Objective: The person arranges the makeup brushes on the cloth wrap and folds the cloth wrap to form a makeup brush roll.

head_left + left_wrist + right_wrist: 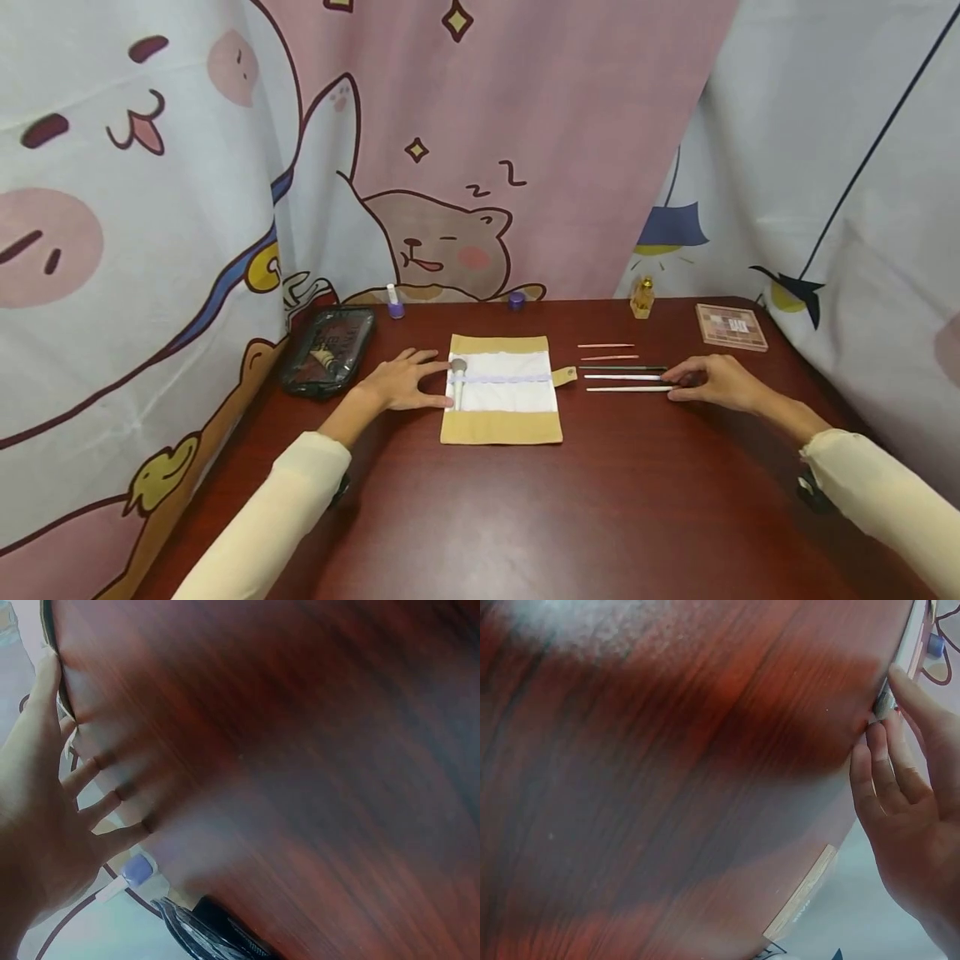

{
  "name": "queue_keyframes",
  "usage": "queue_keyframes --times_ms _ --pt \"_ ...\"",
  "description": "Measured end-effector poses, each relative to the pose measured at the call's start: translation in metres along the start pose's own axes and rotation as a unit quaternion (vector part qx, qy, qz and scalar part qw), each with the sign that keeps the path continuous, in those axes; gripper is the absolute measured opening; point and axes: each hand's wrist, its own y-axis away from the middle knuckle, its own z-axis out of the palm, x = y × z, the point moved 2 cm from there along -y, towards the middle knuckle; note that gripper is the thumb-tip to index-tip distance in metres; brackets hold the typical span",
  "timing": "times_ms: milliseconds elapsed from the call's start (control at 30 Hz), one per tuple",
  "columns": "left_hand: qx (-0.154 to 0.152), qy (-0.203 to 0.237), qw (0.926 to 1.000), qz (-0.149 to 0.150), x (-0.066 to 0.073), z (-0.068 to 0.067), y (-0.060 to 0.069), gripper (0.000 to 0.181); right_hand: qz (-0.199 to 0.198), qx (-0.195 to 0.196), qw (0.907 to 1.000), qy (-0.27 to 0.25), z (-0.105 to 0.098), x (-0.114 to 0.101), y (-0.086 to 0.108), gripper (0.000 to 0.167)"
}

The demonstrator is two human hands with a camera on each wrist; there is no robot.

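A yellow-and-white fabric brush roll lies unrolled on the table, with one makeup brush upright in its leftmost slot. My left hand rests spread at the roll's left edge, thumb and forefinger touching it; the left wrist view shows the hand with straight fingers. To the right of the roll several slim brushes lie in a row. My right hand pinches the right end of the nearest white brush between thumb and fingers. A lilac brush and a dark brush lie just beyond.
A black pouch lies at the left. Along the back edge stand a purple-and-white bottle, a purple jar and a gold bottle. An eyeshadow palette lies back right. Printed curtains surround the table.
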Motion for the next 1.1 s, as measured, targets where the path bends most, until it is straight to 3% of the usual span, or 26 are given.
queue_keyframes --times_ms 233,533,800,933,1100 --pt "-0.005 0.005 1.0 0.003 0.0 -0.001 -0.004 0.088 -0.015 0.007 0.9996 0.025 0.0 0.001 -0.004 0.023" --pt "-0.016 0.003 0.9999 0.001 0.0 -0.005 -0.001 0.088 -0.032 -0.007 0.9993 0.018 0.001 -0.005 -0.006 0.012" --pt "-0.01 0.002 0.9999 0.006 0.001 -0.006 -0.001 0.087 0.022 -0.023 0.9992 0.025 -0.005 -0.004 -0.004 0.011" --pt "-0.014 0.002 0.9999 0.005 0.0 -0.005 -0.001 0.087 0.034 -0.02 0.9992 0.012 -0.01 -0.007 -0.003 0.014" --pt "-0.015 0.002 0.9999 0.005 0.0 -0.005 -0.001 0.087 0.032 -0.008 0.9974 -0.064 -0.014 -0.011 -0.004 0.018"
